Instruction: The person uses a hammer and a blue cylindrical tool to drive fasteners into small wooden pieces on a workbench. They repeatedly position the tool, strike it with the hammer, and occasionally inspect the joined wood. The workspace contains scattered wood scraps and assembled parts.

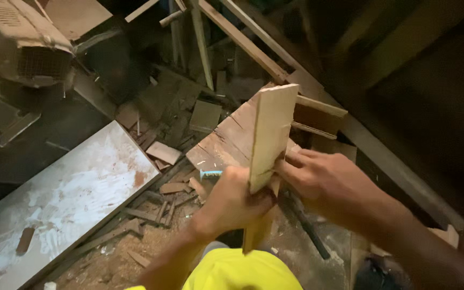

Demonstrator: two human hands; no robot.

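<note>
- The left hand point(234, 201) is curled into a fist, its fingers clamped round the lower part of a thin wooden board point(268, 142), which stands nearly upright and tilts a little to the right.
- The right hand point(318, 180) lies against the board's right edge, its fingers point(291, 161) close together and pressed on the wood just beside the left knuckles.
- The board is a pale, flat rectangular strip with a smooth face and straight, sawn edges; its lower end juts out below the left fist, over the yellow garment point(232, 271) on the person's lap.
- A small blue-tipped tool end point(210, 173) pokes out just left of the left fingers; what kind of tool it is cannot be told.
- Behind the fingers lies a rough, scratched wooden panel point(226, 140), darker and more worn than the held board.
- Left of the left hand, well apart, lies a large flat sheet point(65, 193), white with rusty, chalky smears.
- Between that sheet and the fingers the floor is strewn with wood offcuts point(163, 152) and sawdust point(116, 260).
- Beyond the fingers long timber slats point(243, 40) lean at angles.
- Far up to the left sits a dusty grey machine housing point(20, 45) with a grille.
</note>
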